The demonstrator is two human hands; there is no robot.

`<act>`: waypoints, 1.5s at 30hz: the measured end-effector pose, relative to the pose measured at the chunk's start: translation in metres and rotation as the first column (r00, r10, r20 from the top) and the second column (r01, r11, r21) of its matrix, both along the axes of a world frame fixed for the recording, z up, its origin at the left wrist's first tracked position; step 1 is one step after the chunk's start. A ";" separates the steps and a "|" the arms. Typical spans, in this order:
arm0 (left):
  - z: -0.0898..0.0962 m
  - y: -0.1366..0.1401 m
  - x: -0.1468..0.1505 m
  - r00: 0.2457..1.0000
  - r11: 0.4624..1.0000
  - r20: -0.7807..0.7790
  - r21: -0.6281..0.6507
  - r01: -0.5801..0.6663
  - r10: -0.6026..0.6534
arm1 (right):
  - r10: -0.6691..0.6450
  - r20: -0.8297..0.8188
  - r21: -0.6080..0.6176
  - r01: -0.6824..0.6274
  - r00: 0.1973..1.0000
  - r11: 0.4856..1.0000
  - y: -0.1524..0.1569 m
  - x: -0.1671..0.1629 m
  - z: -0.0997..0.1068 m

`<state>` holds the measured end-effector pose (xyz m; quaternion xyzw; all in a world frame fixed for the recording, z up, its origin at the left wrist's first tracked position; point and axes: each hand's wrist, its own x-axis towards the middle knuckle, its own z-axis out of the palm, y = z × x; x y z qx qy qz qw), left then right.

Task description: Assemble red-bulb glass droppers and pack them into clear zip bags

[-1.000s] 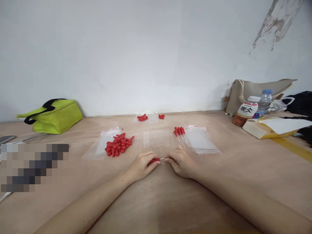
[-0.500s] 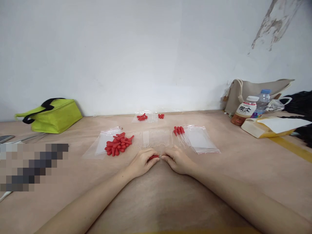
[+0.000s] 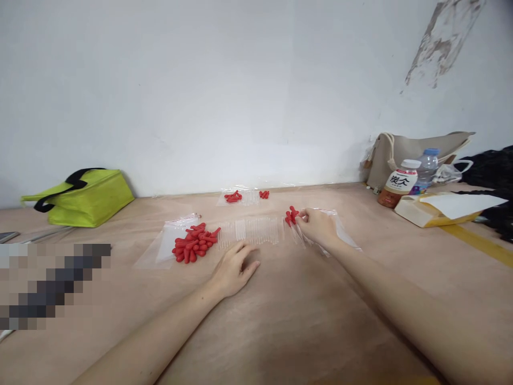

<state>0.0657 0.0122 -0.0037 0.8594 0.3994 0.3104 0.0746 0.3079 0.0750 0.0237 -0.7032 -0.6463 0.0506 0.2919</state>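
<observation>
While a clear plastic bottle with a white cap holds brown drink at the far right, one flat, transparent zip bag lies partly under a heap of red rubbery bulbs, and our right hand partly hides another transparent zip bag. Our left hand has its thumb and fingers spread apart near the row of thin clear tubes, while the right hand's fingers bunch at the red-bulbed clear droppers, and we cannot tell whether they grip one. On the bottle's label we read a large black 炭.
</observation>
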 end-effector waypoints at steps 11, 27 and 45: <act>0.000 0.003 -0.001 0.997 0.999 -0.075 -0.039 0.034 -0.037 | -0.080 0.129 -0.002 0.081 0.988 0.997 0.012 -0.002 -0.021; 0.000 0.001 0.001 0.997 0.997 -0.063 -0.061 0.046 -0.050 | 0.010 0.445 -0.161 0.069 0.896 0.985 0.038 -0.053 -0.015; 0.009 0.053 -0.067 0.784 0.754 -0.054 0.323 -0.572 0.618 | 0.237 0.556 0.205 -0.407 0.797 0.890 -0.049 -0.037 -0.035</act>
